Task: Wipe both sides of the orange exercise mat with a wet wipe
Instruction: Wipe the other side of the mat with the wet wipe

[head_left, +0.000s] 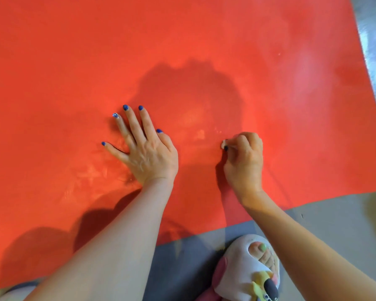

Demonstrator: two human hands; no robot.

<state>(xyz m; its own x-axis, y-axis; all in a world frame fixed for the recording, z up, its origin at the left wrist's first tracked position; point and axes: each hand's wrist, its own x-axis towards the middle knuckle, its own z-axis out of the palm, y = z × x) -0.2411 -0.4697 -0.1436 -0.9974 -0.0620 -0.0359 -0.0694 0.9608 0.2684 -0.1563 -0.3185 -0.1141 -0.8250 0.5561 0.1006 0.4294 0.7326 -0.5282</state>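
1. The orange mat lies flat on a grey floor and fills most of the view; its near edge runs just in front of the person's foot.
2. The left hand rests palm down on the mat, fingers straight and spread, grasping nothing.
3. A damp, shiny patch shows on the mat between the two hands.
4. The right hand is curled, pinching a small white wipe against the mat; only a scrap of it shows past the fingertips.
5. A white slipper with an open toe stands on the floor below the right forearm.
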